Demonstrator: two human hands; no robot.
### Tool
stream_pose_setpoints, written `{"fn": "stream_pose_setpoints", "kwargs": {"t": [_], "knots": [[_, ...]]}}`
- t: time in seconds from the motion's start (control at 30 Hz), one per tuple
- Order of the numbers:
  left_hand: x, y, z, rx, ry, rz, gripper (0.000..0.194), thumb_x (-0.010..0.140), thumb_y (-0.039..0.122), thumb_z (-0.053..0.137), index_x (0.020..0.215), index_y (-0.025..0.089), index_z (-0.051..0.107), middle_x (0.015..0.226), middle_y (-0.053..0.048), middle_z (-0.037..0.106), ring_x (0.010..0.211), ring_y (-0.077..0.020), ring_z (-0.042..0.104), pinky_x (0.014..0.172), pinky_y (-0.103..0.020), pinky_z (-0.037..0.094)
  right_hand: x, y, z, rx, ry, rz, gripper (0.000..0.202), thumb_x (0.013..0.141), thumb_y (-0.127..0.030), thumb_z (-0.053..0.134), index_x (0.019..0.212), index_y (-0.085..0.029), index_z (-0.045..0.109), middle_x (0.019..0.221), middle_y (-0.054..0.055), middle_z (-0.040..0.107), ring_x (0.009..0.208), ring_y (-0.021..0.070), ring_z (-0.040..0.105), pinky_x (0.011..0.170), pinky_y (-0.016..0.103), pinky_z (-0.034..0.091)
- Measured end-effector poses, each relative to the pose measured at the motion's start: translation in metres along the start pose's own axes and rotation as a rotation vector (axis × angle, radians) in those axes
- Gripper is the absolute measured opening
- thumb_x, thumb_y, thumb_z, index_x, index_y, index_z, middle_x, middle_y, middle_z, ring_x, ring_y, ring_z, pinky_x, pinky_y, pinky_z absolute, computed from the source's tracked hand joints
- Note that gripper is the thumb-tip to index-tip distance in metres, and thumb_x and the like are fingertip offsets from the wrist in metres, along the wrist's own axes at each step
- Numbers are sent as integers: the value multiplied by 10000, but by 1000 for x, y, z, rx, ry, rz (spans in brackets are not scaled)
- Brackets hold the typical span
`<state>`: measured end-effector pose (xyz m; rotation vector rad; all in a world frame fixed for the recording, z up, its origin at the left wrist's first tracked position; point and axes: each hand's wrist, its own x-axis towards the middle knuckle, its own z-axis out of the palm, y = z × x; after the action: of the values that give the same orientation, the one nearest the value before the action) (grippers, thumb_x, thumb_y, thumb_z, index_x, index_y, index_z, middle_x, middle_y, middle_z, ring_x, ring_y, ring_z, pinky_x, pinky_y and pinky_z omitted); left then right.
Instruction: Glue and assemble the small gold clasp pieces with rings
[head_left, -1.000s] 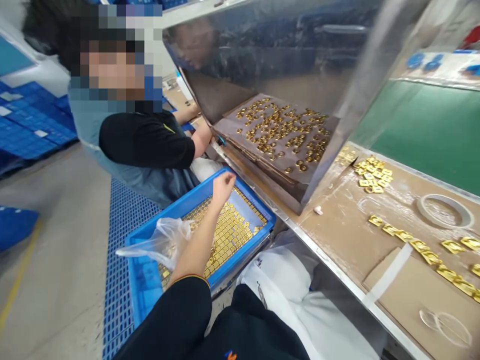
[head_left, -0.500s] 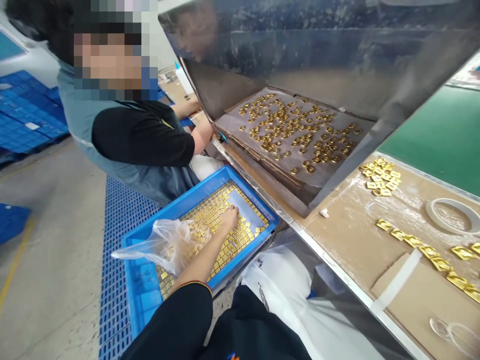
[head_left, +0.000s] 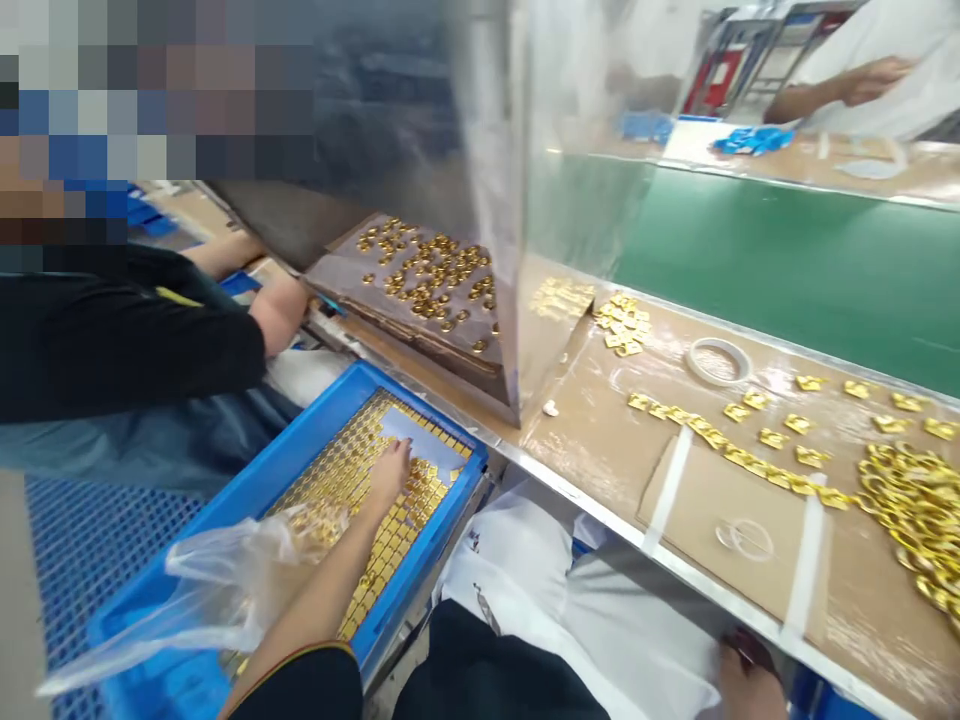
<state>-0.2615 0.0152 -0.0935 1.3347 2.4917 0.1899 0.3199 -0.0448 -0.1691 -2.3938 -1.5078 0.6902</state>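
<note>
My left hand (head_left: 391,470) reaches into a blue tray (head_left: 442,525), its fingers drawn together over rows of small square gold pieces (head_left: 337,455). Whatever lies between those fingertips is hidden. Beside the hand, a pale bare patch (head_left: 427,440) shows among the pieces. A clear plastic bag (head_left: 225,570) with more gold pieces in it lies in the tray, by my left forearm. My right hand (head_left: 750,685) shows only in part at the lower edge, below the bench and near my white-covered lap; its fingers are dark and blurred.
A metal hood (head_left: 420,110) covers a sheet of round gold pieces (head_left: 435,275). On the bench (head_left: 585,450) are a tape roll (head_left: 718,362), a row of gold pieces (head_left: 720,445) and a heap of gold links (head_left: 915,510). A co-worker's arm (head_left: 281,310) is at left; another person's hand (head_left: 874,80) is across the green belt (head_left: 765,240).
The view has swung right, bringing more of the bench and the heap of gold links into sight. My right hand now appears at the bottom. My left hand stays over the tray.
</note>
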Motion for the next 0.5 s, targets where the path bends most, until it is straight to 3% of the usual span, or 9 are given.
{"fn": "stream_pose_setpoints", "kwargs": {"t": [0.07, 0.13, 0.2, 0.3, 0.37, 0.43, 0.5], "knots": [[-10, 7, -13, -93, 34, 45, 223, 905, 130, 471, 1034, 156, 651, 885, -105, 700, 894, -251, 707, 829, -368, 561, -10, -18, -5, 134, -1, 25, 338, 712, -564, 528, 575, -292, 675, 668, 189, 693, 681, 434, 722, 638, 535, 587], [-28, 21, -26, -205, 16, 118, 199, 912, 241, 508, 1008, 169, 667, 831, -71, 705, 798, -225, 704, 755, -336, 576, -28, -51, -11, 246, 2, 12, 414, 740, -625, 532, 662, -258, 707, 768, 186, 730, 689, 411, 724, 676, 524, 602], [-53, 46, -38, -509, -57, 222, 225, 894, 341, 573, 972, 184, 713, 812, -62, 710, 722, -204, 679, 666, -303, 564, -49, -94, -19, 421, -117, -66, 481, 754, -699, 572, 733, -241, 719, 831, 161, 750, 741, 378, 734, 655, 457, 616], [-93, 104, -47, -848, -370, 394, 220, 875, 380, 652, 888, 196, 771, 882, -77, 708, 801, -191, 675, 694, -285, 548, -75, -160, -33, 676, -264, -254, 484, 921, -653, 558, 845, -202, 718, 814, 119, 728, 712, 277, 703, 673, 356, 608], [-113, 147, -45, -989, -686, 421, 197, 835, 360, 712, 916, 189, 763, 821, -51, 681, 700, -160, 648, 616, -260, 528, -83, -194, -45, 791, -339, -363, 476, 983, -613, 536, 863, -187, 711, 792, 91, 701, 653, 213, 660, 628, 298, 579], [-126, 185, -38, -1089, -920, 393, 223, 767, 317, 789, 929, 181, 721, 744, -13, 657, 622, -132, 619, 578, -238, 504, -84, -214, -57, 852, -377, -416, 457, 998, -593, 548, 902, -176, 708, 786, 74, 692, 650, 188, 640, 596, 264, 542], [-133, 215, -31, -1096, -1063, 423, 196, 760, 299, 799, 842, 162, 684, 689, -6, 651, 607, -117, 602, 586, -226, 484, -80, -221, -70, 853, -406, -446, 452, 1002, -574, 565, 840, -172, 692, 748, 59, 685, 640, 170, 621, 595, 249, 511]]}}
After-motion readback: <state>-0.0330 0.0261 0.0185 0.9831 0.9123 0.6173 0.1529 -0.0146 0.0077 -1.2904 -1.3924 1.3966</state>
